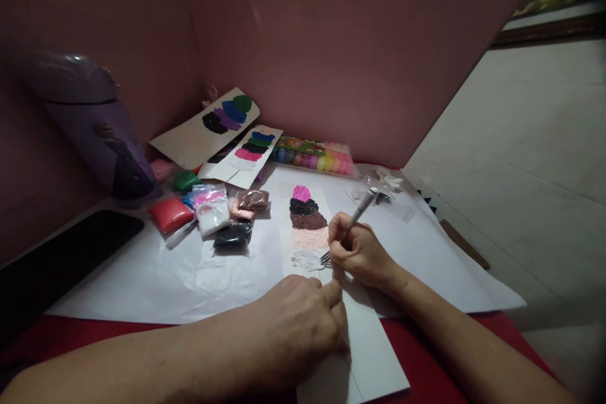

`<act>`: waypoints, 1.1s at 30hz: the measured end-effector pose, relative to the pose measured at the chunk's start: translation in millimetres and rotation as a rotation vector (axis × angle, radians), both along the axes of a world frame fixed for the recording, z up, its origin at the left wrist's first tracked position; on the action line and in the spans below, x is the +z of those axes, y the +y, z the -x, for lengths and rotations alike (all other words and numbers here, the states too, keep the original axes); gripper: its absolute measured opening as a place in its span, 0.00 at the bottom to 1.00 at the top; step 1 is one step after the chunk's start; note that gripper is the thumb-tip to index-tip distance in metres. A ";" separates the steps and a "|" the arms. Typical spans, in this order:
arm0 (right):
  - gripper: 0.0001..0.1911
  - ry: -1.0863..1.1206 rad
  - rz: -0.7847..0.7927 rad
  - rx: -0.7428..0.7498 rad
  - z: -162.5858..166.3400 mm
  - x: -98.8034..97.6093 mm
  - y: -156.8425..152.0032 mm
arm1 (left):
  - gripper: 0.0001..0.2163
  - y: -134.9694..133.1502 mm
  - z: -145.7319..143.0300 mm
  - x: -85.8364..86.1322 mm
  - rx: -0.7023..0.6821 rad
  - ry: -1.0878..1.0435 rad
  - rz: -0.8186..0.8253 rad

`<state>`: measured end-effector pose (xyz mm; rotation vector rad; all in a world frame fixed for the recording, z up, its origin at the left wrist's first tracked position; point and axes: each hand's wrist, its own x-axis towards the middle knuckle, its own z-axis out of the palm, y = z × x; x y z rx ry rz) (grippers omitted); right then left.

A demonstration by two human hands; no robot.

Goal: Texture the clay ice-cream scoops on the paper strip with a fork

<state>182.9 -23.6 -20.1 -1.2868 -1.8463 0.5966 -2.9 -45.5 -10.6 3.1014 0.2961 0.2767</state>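
Observation:
In my right hand [357, 249] is a fork [362, 208] with a striped handle, pinched near its neck. Its tines touch a band of white clay [307, 259] on a strip of white card [374, 360]. Above that band, textured clay patches in peach, brown, black and pink are stacked up the card. My left hand [303, 322] lies over the card just below the white band, fingers curled and close together. Its index finger reaches toward the right hand; whether it pinches something is hidden.
Bagged clay, including a red packet [170, 214] and a black packet [233, 235], sits left of the card. Behind are two finished-looking cards [182, 142] and a colourful clay pack [315, 158]. A purple container [85, 132] and dark flat object [71, 265] stand left.

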 end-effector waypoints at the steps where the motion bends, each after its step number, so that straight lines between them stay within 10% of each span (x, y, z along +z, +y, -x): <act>1: 0.08 -0.008 0.000 0.007 -1.1 0.5 0.8 | 0.07 0.0 0.0 0.9 0.002 -0.003 0.008; 33: 0.02 0.101 0.016 -0.075 3.7 -4.8 -1.0 | 0.04 2.0 0.2 0.2 -0.018 -0.060 0.039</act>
